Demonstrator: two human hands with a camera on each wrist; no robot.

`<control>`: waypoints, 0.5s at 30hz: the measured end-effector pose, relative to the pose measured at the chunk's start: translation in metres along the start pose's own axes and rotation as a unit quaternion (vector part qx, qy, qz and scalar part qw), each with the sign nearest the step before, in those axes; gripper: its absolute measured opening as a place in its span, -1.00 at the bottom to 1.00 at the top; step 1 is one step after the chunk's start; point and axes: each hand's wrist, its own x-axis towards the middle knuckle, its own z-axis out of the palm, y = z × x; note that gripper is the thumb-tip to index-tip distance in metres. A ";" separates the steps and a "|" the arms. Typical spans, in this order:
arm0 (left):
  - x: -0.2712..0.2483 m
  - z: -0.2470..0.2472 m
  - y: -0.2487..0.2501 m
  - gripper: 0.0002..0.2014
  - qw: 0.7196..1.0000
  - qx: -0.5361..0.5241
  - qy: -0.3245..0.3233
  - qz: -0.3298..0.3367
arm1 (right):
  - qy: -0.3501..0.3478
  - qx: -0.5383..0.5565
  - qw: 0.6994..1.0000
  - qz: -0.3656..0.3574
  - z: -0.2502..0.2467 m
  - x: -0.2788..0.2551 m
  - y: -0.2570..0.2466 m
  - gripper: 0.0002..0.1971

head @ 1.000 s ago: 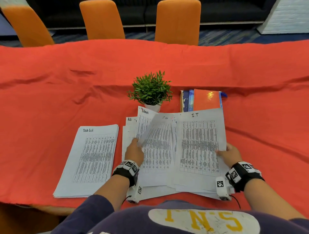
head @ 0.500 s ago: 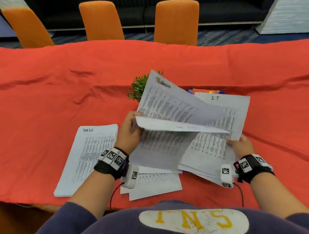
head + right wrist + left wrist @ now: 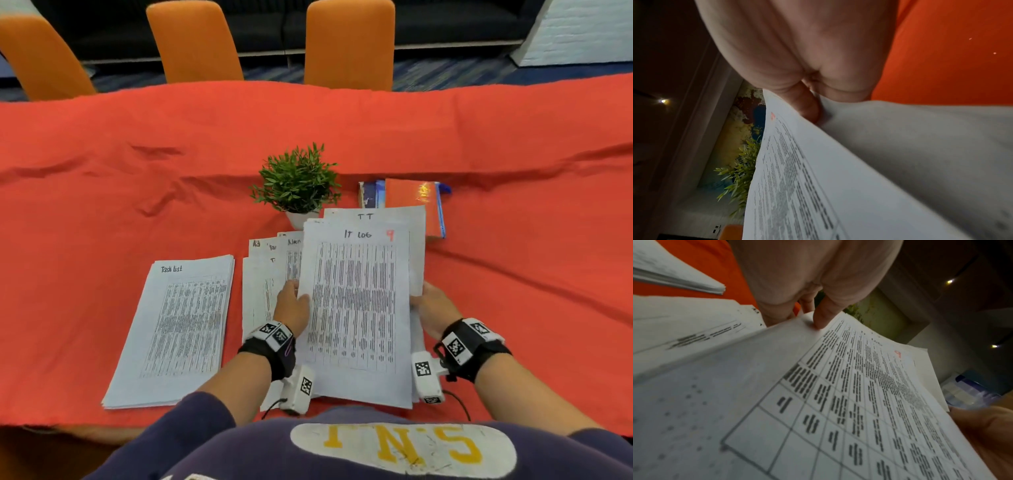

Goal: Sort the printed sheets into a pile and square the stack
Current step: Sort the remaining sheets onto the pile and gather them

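A bundle of printed sheets headed "IT LOG" (image 3: 356,308) is held between both hands just above the orange table. My left hand (image 3: 294,301) pinches its left edge, thumb on top (image 3: 822,318). My right hand (image 3: 431,305) pinches the right edge, thumb on the paper (image 3: 805,107). More sheets headed "IT" (image 3: 387,216) peek out behind the bundle. A fanned, uneven set of sheets (image 3: 263,274) lies under my left hand. A squared pile headed "Task List" (image 3: 178,325) lies at the left.
A small potted plant (image 3: 298,185) stands just beyond the sheets. Notebooks, an orange one on top (image 3: 411,198), lie to its right. Orange chairs (image 3: 349,41) line the far side of the table. The cloth-covered table (image 3: 137,171) stretches wide on both sides.
The sheets lifted and tilted up half a second ago have come back down towards me. A sheet headed "IT LOG" now faces up on top, and both hands hold the bundle's side edges.
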 end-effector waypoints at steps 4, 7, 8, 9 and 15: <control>-0.002 0.011 -0.003 -0.57 1.000 -0.008 -0.005 -0.029 | 0.028 -0.032 0.999 0.033 0.004 0.004 0.006 -0.63; -0.001 0.016 -0.004 -0.57 0.999 -0.016 0.012 -0.030 | -0.009 -0.017 0.999 0.046 0.006 0.008 0.013 -0.56; 0.001 0.017 -0.005 -0.58 0.999 -0.025 0.019 -0.030 | -0.033 -0.012 0.998 0.047 0.007 0.009 0.014 -0.67; 0.002 0.017 -0.006 -0.60 0.999 -0.030 0.021 -0.028 | -0.052 -0.030 0.997 0.043 0.007 0.008 0.014 -0.78; 0.017 0.013 -0.024 -0.86 0.994 0.084 0.069 -0.001 | 0.046 -0.175 0.983 0.021 -0.001 0.010 0.021 -0.67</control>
